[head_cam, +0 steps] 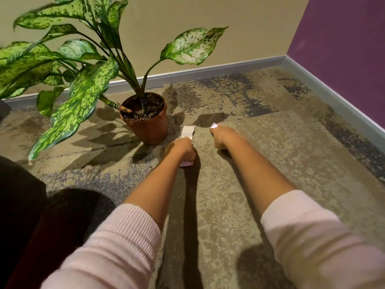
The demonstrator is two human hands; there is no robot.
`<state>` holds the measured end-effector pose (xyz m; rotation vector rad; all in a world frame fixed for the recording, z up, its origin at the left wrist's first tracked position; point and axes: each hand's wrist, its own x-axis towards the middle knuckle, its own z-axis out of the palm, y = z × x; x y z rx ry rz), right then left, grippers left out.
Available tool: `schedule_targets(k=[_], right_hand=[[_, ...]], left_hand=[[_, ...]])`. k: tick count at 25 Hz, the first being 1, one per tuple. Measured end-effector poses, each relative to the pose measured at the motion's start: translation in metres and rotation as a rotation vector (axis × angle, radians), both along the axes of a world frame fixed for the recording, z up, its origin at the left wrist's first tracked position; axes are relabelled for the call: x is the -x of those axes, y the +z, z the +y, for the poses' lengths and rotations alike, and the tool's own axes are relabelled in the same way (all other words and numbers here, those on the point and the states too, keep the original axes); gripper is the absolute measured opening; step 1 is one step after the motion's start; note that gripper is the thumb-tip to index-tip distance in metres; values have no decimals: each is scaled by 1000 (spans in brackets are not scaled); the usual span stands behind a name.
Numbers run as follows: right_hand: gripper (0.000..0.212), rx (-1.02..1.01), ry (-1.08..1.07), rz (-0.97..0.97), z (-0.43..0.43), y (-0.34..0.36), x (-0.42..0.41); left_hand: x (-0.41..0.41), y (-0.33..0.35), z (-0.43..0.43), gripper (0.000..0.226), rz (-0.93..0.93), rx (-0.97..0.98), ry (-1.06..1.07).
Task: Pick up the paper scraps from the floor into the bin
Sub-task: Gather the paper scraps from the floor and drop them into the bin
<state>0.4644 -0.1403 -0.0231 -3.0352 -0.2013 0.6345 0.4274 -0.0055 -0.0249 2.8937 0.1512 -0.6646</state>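
Collection is under way. The left hand (183,149) grips a lower scrap (186,163), and a floor scrap (188,131) lies just beyond it beside the pot (149,130). The right hand (220,137) pinches a small scrap (214,125). No bin is visible, so depositing remains.

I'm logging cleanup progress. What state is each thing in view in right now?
left hand: curled round white paper, which shows above and below the fist.
right hand: pinching a small scrap.
potted plant: upright on the carpet, beside the left hand's paper.
bin: not in view.
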Motion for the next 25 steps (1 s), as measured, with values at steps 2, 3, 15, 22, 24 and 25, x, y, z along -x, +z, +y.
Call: schedule_targets(k=[2,3,15,22,24,25], right_hand=[[36,-1,-7,-128,1,-1,17],[35,-15,7,-178,1,-1,26],[22,-151,5,-328,-36,3,161],[30,-194,-49,-241,-51,-5,235],[29,-191,-47,-221,-54,-8,254],[30,-202,-48,-207,-56,-10,262]], left_hand=[[10,0,-7,35,-62,-54,-57],[16,0,-11,35,-88,-36,-68],[129,0,-27,26,-272,-43,-275],[183,-2,-11,23,-68,246,-173],[199,-3,-4,17,26,393,-103],[205,-4,-1,16,61,469,-62]])
